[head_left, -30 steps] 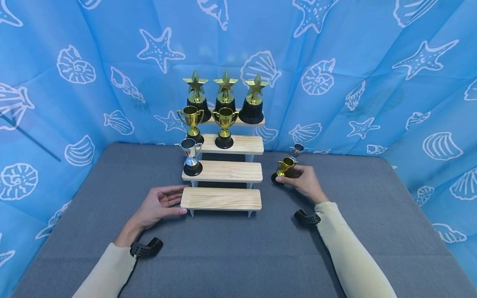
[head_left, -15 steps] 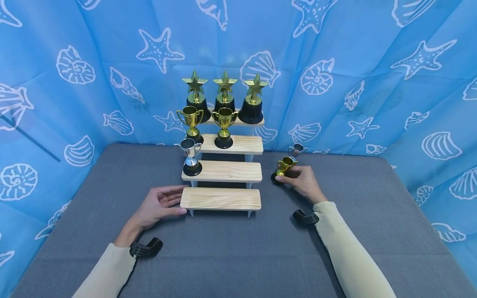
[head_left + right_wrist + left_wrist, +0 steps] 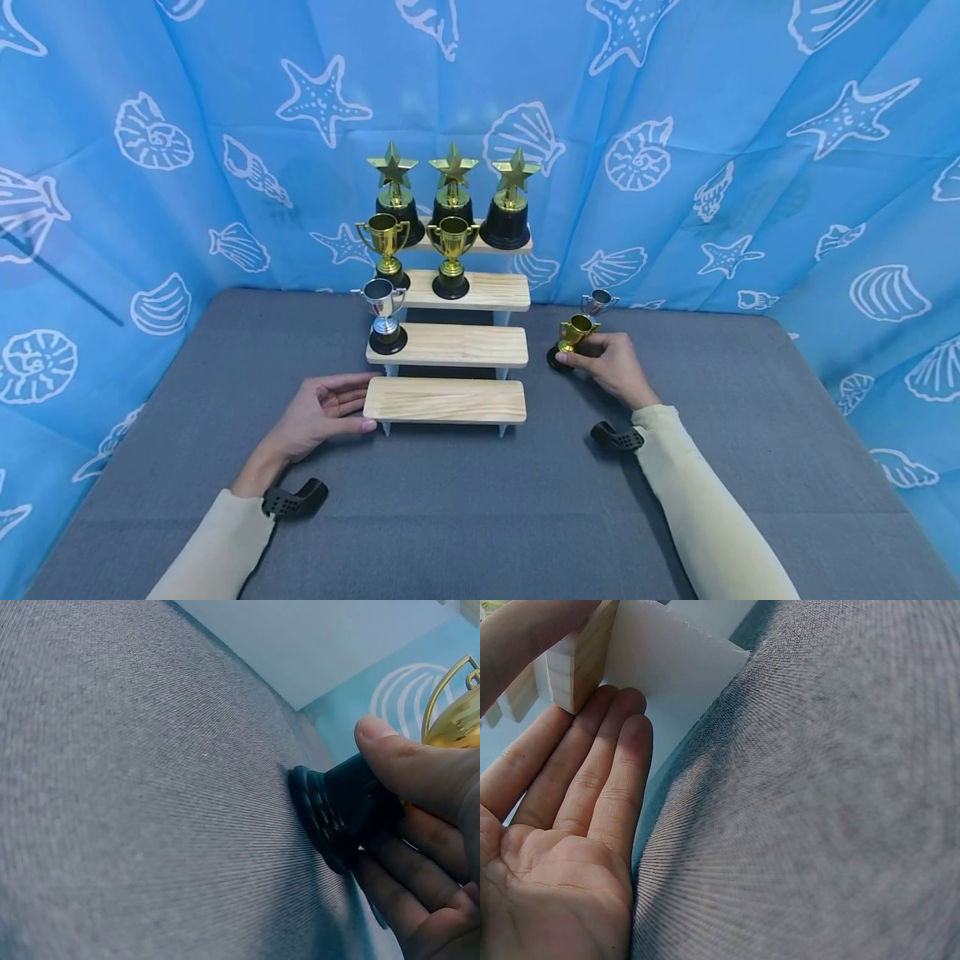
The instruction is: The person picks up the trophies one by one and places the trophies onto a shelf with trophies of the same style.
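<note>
In the head view, my right hand [image 3: 611,367] holds a small gold trophy cup [image 3: 577,329] by its black base [image 3: 352,802], thumb on one side and fingers on the other. The base's foot is at the grey cloth in the right wrist view. My left hand [image 3: 322,417] is at the left end of the lowest step of a wooden tiered display stand [image 3: 445,400]. Its fingers are nearly straight; the fingertips [image 3: 634,701] touch the end of the board [image 3: 577,667], with the thumb along the front side. A silver trophy cup [image 3: 597,303] stands just behind the gold one.
Three star trophies [image 3: 453,179] stand on the stand's top step. Two gold cups [image 3: 452,250] occupy the step below, and a silver cup [image 3: 385,312] is at the left of the third. A blue shell-patterned curtain [image 3: 480,75] hangs behind the grey table [image 3: 465,517].
</note>
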{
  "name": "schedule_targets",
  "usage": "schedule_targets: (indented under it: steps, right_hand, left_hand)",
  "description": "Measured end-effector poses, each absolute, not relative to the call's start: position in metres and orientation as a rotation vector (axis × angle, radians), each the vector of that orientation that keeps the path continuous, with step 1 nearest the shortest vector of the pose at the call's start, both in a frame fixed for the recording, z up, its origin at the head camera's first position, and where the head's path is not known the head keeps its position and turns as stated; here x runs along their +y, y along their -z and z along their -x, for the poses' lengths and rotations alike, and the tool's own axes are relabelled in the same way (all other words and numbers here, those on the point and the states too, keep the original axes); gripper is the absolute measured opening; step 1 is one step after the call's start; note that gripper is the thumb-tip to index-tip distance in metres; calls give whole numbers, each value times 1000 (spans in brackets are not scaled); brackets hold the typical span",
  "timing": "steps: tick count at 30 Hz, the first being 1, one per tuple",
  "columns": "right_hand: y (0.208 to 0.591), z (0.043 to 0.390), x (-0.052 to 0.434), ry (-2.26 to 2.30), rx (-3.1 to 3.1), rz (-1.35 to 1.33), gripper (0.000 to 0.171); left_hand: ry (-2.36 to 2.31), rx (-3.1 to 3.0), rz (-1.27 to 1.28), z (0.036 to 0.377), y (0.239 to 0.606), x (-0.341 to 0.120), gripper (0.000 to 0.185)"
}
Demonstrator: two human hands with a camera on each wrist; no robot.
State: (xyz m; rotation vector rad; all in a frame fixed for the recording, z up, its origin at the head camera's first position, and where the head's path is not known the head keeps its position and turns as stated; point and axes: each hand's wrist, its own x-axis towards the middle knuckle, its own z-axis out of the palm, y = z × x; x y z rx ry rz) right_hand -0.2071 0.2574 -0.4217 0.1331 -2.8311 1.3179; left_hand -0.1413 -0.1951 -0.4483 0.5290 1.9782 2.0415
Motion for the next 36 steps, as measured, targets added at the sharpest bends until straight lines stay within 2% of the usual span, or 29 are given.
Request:
schedule_targets:
  steps: [36]
  right_hand:
    - [349, 195, 238, -1375, -2681, -258, 36]
  left_hand:
    - [-2042, 1971, -521, 142, 449, -196, 73]
